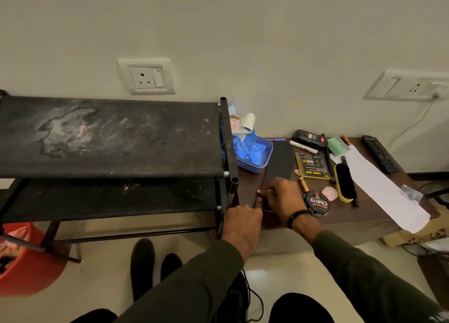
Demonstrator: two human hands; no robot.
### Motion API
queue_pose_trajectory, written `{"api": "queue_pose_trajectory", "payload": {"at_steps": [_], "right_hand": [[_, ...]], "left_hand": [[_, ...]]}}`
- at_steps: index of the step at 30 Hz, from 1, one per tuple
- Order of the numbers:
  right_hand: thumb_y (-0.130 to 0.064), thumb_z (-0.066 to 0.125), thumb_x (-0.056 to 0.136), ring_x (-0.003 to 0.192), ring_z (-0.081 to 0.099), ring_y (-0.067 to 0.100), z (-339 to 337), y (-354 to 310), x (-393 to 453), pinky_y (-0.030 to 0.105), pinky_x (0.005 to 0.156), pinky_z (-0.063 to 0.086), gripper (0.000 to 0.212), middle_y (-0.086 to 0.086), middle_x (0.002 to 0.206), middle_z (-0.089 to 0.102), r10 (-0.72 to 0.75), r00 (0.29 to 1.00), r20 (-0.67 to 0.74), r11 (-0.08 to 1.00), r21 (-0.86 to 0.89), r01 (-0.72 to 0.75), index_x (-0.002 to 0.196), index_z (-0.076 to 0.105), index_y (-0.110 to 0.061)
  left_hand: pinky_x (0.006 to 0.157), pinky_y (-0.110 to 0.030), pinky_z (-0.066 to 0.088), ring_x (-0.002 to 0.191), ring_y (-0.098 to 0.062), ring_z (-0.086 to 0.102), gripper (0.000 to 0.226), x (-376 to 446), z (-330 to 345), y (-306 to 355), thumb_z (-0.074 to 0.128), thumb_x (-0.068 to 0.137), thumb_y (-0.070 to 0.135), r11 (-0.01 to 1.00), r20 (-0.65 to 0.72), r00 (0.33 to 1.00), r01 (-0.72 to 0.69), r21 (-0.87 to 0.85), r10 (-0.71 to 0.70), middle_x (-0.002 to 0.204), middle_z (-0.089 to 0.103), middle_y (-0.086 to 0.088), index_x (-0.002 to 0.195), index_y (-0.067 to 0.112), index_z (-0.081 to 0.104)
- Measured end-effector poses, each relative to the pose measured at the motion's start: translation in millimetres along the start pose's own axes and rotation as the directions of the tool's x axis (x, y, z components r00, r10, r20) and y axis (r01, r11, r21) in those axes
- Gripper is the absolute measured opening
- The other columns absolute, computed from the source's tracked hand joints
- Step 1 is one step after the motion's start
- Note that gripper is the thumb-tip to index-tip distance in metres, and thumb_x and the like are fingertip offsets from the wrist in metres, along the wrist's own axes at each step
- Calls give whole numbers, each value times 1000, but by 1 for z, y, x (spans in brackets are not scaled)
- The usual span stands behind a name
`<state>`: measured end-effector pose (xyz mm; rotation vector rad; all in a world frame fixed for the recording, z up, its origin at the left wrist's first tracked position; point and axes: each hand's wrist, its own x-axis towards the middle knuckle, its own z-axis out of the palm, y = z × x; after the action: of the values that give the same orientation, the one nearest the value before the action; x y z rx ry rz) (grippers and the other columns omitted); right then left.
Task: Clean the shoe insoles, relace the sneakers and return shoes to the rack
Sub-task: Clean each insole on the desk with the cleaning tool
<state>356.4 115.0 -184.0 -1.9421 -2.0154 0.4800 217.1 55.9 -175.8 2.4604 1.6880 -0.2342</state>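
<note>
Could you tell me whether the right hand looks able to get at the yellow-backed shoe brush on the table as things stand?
Probably yes. The right hand is busy at the near end of the insole, but the shoe brush lies uncovered just beyond the polish tin, with nothing on top of it.

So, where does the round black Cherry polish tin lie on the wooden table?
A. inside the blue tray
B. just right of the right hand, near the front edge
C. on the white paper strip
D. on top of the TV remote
B: the Cherry polish tin lies flat on the wooden table beside the right hand, well away from the blue tray, white paper strip and TV remote.
</note>
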Motion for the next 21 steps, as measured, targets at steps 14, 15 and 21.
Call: {"api": "queue_pose_trajectory", "payload": {"at_steps": [14, 15, 21], "right_hand": [[-27, 72, 92, 94, 66, 30, -14, 45, 95, 35, 80, 52, 19, 13, 99, 71, 289, 943, -165, 956, -1, -293, 97, 74, -8], [-26, 71, 92, 94, 66, 31, -13, 46, 97, 35, 79, 51, 19, 13, 98, 72, 314, 929, -197, 948, 19, -317, 96, 74, -8], [-24, 69, 92, 93, 67, 35, -8, 38, 75, 35, 78, 52, 21, 18, 96, 73, 342, 920, -193, 936, -17, -352, 94, 76, -5]], "left_hand": [[66, -40, 38, 95, -30, 64, 54, 0, 4, -3, 31, 110, 36, 988, -24, 997, 67, -137, -71, 107, 64, -13, 161, 27, 15], [67, -39, 38, 89, -29, 61, 54, -1, 4, -4, 29, 110, 39, 986, -31, 997, 66, -153, -72, 100, 62, -12, 161, 27, 15], [68, -38, 38, 95, -27, 64, 53, 0, 10, -6, 29, 110, 40, 978, -48, 995, 75, -195, -86, 105, 64, -11, 161, 28, 17]]}}
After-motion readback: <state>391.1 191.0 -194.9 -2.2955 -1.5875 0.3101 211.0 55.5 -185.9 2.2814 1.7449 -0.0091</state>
